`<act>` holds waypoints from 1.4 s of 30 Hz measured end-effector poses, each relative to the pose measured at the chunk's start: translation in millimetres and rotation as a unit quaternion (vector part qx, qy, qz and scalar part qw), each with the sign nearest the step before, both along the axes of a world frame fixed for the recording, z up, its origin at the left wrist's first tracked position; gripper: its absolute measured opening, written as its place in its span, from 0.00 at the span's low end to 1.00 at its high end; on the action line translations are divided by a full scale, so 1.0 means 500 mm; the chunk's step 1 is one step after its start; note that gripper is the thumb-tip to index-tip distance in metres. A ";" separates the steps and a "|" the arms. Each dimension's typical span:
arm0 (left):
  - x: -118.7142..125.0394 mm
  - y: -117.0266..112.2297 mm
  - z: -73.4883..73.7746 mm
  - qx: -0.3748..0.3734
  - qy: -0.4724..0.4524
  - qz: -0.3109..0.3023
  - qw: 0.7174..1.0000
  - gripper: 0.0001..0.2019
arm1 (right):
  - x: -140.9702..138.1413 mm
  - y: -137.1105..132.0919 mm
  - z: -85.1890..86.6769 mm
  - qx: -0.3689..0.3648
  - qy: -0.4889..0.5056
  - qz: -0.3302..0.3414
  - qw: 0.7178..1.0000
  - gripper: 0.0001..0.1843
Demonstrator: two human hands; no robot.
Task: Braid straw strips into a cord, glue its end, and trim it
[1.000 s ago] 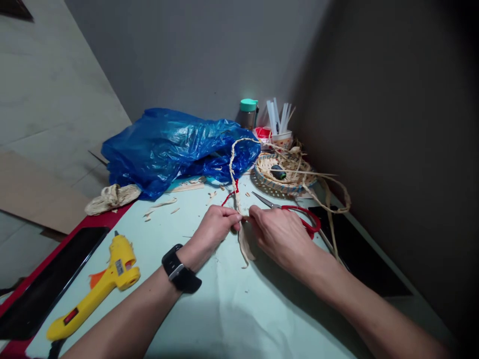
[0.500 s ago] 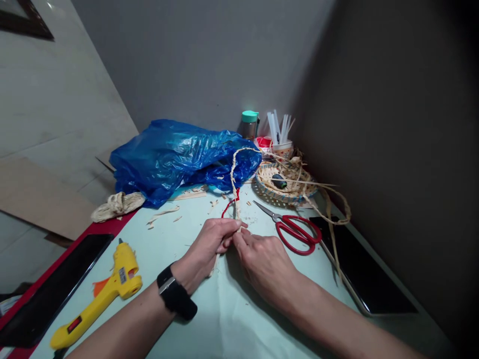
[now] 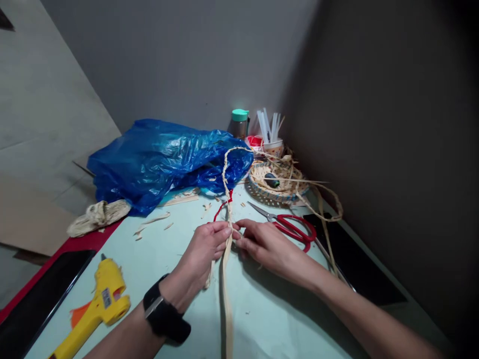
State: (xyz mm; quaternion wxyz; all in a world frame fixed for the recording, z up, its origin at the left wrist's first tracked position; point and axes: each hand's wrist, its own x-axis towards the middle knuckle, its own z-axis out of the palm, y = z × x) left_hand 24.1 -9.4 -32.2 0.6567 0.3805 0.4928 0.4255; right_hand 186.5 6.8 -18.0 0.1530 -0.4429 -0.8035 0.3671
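A braided cord of pale straw-like fibre (image 3: 225,175) arches from the woven basket down to my hands. My left hand (image 3: 205,248), with a black watch on its wrist, pinches the cord's lower end between thumb and fingers. Just to the right, my right hand (image 3: 267,245) has its thumb and forefinger closed on a pale strand at the same spot; its fingertips are partly hidden. One long flat fibre strip (image 3: 227,314) hangs from the pinch toward me. Beside the braid, a red string (image 3: 219,213) runs down behind my left hand.
Red-handled scissors (image 3: 290,225) lie right of my hands, near a dark tablet-like slab (image 3: 368,271). A yellow glue gun (image 3: 108,294) is at left. Behind are a blue plastic bag (image 3: 172,159), a shallow woven basket (image 3: 262,193), a cup of glue sticks (image 3: 274,148) and fibre scraps.
A long flat strip now hangs down in front of my left hand. My right hand has shifted slightly rightward from the left, its fingers more extended. The whole view has moved, shifting things leftward.
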 end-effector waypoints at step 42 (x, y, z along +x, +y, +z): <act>-0.001 0.008 -0.024 0.014 0.100 -0.016 0.995 0.16 | 0.203 0.230 0.059 0.263 -0.343 -0.200 0.879 0.15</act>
